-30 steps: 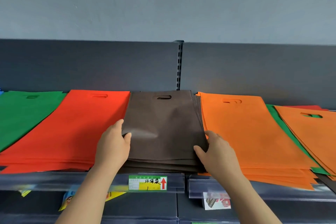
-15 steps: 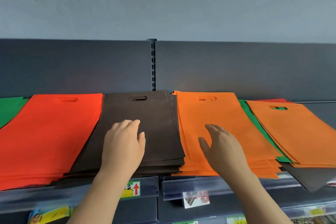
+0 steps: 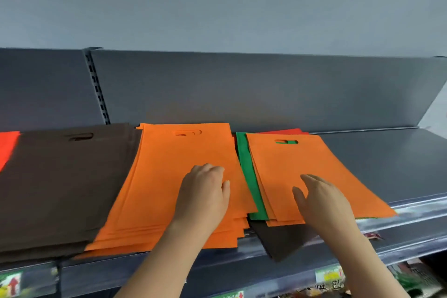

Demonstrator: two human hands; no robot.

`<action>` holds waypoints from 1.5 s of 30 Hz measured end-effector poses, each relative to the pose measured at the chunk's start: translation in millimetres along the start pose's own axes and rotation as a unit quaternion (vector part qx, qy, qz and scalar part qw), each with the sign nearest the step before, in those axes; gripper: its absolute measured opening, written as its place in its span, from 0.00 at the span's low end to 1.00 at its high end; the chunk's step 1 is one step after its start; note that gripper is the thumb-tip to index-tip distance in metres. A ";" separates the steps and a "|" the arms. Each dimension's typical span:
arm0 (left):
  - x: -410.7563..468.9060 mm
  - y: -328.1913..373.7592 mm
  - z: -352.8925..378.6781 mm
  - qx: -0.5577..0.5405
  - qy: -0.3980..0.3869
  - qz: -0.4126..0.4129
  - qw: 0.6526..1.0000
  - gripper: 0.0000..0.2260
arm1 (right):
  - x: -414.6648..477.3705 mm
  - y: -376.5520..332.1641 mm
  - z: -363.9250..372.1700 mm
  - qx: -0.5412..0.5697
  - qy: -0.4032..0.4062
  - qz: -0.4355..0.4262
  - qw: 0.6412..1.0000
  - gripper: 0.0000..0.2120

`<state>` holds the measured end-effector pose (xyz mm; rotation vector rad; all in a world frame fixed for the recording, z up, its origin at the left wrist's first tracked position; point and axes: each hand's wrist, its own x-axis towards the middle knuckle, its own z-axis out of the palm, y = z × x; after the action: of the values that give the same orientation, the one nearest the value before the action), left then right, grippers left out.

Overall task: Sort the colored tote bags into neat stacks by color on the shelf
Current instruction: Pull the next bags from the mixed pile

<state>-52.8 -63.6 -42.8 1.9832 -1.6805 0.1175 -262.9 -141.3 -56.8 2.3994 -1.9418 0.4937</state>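
A neat orange stack point(image 3: 159, 181) lies mid-shelf, with a brown stack point(image 3: 55, 184) to its left and a sliver of red bags point(image 3: 7, 147) at the far left. To the right sits a mixed pile: orange bags point(image 3: 297, 164) on top, a green bag point(image 3: 246, 172) under them, a red one point(image 3: 283, 131) at the back and a brown one point(image 3: 280, 239) hanging over the shelf front. My left hand point(image 3: 205, 196) lies over the orange stack, fingers loosely bent. My right hand point(image 3: 321, 198) rests open on the mixed pile's top orange bag.
The grey shelf point(image 3: 377, 152) is bare to the right of the mixed pile, up to its end wall. A clear price rail point(image 3: 411, 210) runs along the front edge. Labels and packaged goods show on the lower shelf point(image 3: 333, 280).
The view has swung right. My left hand moved from the brown stack onto the orange stack. My right hand moved from the orange stack onto the mixed pile.
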 end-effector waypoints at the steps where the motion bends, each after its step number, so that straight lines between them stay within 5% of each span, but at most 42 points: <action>1: 4.9 13.4 10.8 -0.002 -0.014 0.002 1.000 0.13 | 4.3 17.9 1.1 -0.008 -0.008 0.010 1.000 0.14; 9: 33.3 84.9 67.7 -0.022 -0.130 -0.087 0.987 0.13 | 15.5 86.1 12.9 -0.017 -0.032 0.001 0.999 0.13; 15: 44.2 92.6 79.0 -0.134 -0.129 -0.203 0.961 0.20 | 16.9 97.6 14.0 0.057 -0.027 -0.061 0.996 0.11; 22: 39.7 113.5 72.6 -0.212 -0.020 -0.119 0.970 0.24 | 22.2 124.3 13.7 0.080 -0.058 0.023 0.995 0.16; 31: 28.4 80.7 21.7 -0.339 0.117 -0.104 0.928 0.13 | 29.1 93.9 -13.3 0.272 -0.041 0.062 0.959 0.22; 36: 10.9 38.6 4.7 -0.343 0.136 -0.140 0.919 0.13 | 22.2 53.6 -15.1 0.310 0.029 0.015 0.950 0.26; 45: -14.3 -46.9 -41.9 -0.235 0.110 -0.193 0.946 0.14 | 11.1 -40.7 -0.2 0.297 0.020 -0.077 0.952 0.26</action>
<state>-0.8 -28.2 -28.4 1.8071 -1.0336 -0.1832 -222.1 -142.6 -46.3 2.8022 -1.7484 1.2597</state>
